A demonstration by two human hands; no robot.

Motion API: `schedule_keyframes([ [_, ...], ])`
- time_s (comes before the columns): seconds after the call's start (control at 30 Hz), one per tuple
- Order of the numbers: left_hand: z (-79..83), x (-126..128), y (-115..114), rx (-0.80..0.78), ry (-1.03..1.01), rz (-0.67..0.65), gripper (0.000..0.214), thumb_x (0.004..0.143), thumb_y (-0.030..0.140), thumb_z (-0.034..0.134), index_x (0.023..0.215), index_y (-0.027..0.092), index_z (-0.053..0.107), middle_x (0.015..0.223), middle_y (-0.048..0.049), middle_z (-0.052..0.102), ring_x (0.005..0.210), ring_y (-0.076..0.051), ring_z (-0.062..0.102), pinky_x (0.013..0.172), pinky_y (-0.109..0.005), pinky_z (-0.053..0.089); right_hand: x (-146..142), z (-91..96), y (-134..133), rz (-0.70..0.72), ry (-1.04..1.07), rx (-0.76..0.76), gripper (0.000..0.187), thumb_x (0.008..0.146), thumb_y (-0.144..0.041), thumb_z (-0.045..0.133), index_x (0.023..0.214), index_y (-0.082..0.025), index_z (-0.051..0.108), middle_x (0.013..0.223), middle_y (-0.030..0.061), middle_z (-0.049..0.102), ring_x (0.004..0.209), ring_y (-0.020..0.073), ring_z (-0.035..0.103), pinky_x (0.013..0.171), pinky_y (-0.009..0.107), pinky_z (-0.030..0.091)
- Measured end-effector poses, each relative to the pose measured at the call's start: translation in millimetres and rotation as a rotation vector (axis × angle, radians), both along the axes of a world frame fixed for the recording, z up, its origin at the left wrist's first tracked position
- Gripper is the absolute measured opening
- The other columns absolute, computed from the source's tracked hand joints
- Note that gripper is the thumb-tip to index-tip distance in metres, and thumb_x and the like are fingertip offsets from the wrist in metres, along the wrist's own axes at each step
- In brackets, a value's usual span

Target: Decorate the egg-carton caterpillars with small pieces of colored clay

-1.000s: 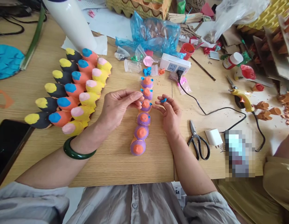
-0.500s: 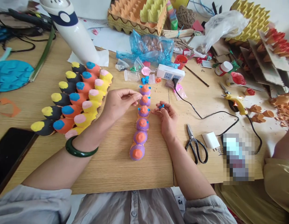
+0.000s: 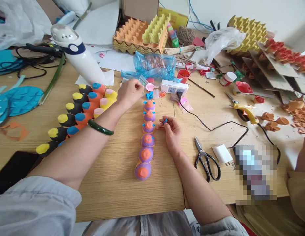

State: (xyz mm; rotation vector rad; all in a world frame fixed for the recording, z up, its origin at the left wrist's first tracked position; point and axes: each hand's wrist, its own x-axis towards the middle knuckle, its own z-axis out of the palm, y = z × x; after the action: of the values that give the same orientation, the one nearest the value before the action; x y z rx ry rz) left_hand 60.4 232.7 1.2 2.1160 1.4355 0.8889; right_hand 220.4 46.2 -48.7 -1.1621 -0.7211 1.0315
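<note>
A row of purple domes with orange tops (image 3: 146,153), looking like a painted egg-carton strip, runs down the middle of the table. The farther domes carry small blue bits on their sides. My right hand (image 3: 173,134) is closed just right of the strip, pinching a small piece of blue clay (image 3: 165,121). Beyond the strip's far end, my left hand (image 3: 129,94) is raised with its fingers curled, close to small clear packets (image 3: 143,80). What it may hold is hidden. A lump of blue clay (image 3: 149,95) lies to the right of that hand.
Black, orange and yellow painted cups (image 3: 86,107) lie under my left forearm. A white bottle (image 3: 80,59) stands behind them. Scissors (image 3: 204,157), a power strip (image 3: 174,87) with its cable, and a yellow glue gun (image 3: 246,110) are on the right. A person's sleeve (image 3: 298,186) shows at the right edge.
My left hand has moved away from the strip, up toward the packets at the back. My right hand still pinches the blue clay. The view has tilted up slightly.
</note>
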Motion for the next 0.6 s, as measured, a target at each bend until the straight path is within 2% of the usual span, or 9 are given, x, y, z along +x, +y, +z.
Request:
schedule_keyframes([
  [0.03, 2.6, 6.4, -1.4, 0.006, 0.072, 0.063, 0.017, 0.092, 0.028, 0.061, 0.083, 0.022, 0.074, 0.092, -0.0094, 0.080, 0.085, -0.027, 0.070, 0.077, -0.037, 0.050, -0.5, -0.1, 0.1, -0.001, -0.005, 0.001, 0.025, 0.082, -0.033, 0.069, 0.104, -0.022, 0.068, 0.095, 0.0017, 0.072, 0.073, 0.0132, 0.067, 0.073, 0.032, 0.065],
  [0.07, 5.4, 13.6, -3.9, 0.003, 0.132, 0.065, 0.016, 0.090, 0.029, 0.064, 0.082, 0.022, 0.076, 0.093, -0.0090, 0.081, 0.086, -0.027, 0.071, 0.077, -0.037, 0.050, -0.9, -0.2, 0.3, -0.001, -0.009, 0.002, 0.025, 0.082, -0.033, 0.069, 0.104, -0.022, 0.068, 0.094, 0.0017, 0.071, 0.073, 0.0134, 0.068, 0.073, 0.031, 0.065],
  [0.2, 14.7, 41.8, -15.3, 0.059, 0.287, -0.116, 0.019, 0.091, 0.028, 0.066, 0.090, 0.022, 0.084, 0.099, -0.0076, 0.083, 0.093, -0.028, 0.073, 0.077, -0.036, 0.050, -1.7, -0.7, 0.8, -0.003, -0.010, 0.014, 0.025, 0.081, -0.033, 0.068, 0.103, -0.022, 0.068, 0.093, 0.0018, 0.071, 0.073, 0.0142, 0.068, 0.071, 0.032, 0.066],
  [0.3, 18.7, 55.9, -19.0, 0.071, 0.353, -0.195, 0.020, 0.090, 0.023, 0.068, 0.097, 0.024, 0.086, 0.108, -0.0073, 0.083, 0.102, -0.029, 0.074, 0.080, -0.036, 0.051, -1.7, -1.2, 0.8, 0.002, -0.025, 0.011, 0.024, 0.081, -0.033, 0.067, 0.103, -0.023, 0.067, 0.093, 0.0015, 0.071, 0.072, 0.0138, 0.068, 0.071, 0.032, 0.066],
  [0.5, 25.1, 68.0, -22.7, 0.031, 0.450, -0.215, 0.016, 0.091, 0.028, 0.071, 0.092, 0.022, 0.086, 0.103, -0.0102, 0.082, 0.101, -0.031, 0.073, 0.084, -0.038, 0.051, -2.2, -3.2, 0.1, 0.020, -0.038, 0.012, 0.023, 0.083, -0.033, 0.065, 0.103, -0.023, 0.066, 0.095, 0.0018, 0.073, 0.071, 0.0136, 0.068, 0.070, 0.031, 0.065],
  [0.6, 26.6, 69.7, -25.6, 0.039, 0.514, -0.220, 0.027, 0.098, 0.034, 0.064, 0.091, 0.019, 0.085, 0.101, -0.0144, 0.081, 0.103, -0.035, 0.072, 0.085, -0.041, 0.050, -2.5, -4.1, -0.1, 0.018, -0.030, 0.018, 0.024, 0.082, -0.033, 0.065, 0.103, -0.023, 0.066, 0.095, 0.0020, 0.072, 0.071, 0.0139, 0.068, 0.069, 0.031, 0.066],
])
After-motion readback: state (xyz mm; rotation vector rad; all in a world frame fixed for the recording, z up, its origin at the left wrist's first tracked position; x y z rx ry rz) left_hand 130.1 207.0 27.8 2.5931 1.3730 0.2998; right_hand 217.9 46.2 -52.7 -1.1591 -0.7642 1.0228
